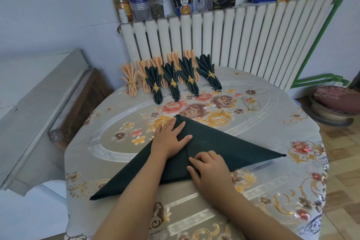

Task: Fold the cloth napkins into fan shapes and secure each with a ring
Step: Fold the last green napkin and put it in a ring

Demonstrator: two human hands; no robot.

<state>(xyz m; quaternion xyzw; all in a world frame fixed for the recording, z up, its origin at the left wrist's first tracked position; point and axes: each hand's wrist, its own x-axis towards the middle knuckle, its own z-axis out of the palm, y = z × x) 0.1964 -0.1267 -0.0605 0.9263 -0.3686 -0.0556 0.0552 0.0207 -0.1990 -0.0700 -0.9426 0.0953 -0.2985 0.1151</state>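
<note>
Floral oilcloth covers the round surface point(292, 191), where a dark green napkin point(224, 146) lies folded into a triangle. Left hand point(169, 138) presses flat on it; right hand point(206, 167) pinches its fold. Beyond lie a loose gold ring point(253, 105) and finished ringed fans point(171, 78).

Floral table point(292, 191), napkins point(224, 142), ring point(253, 105)
</note>
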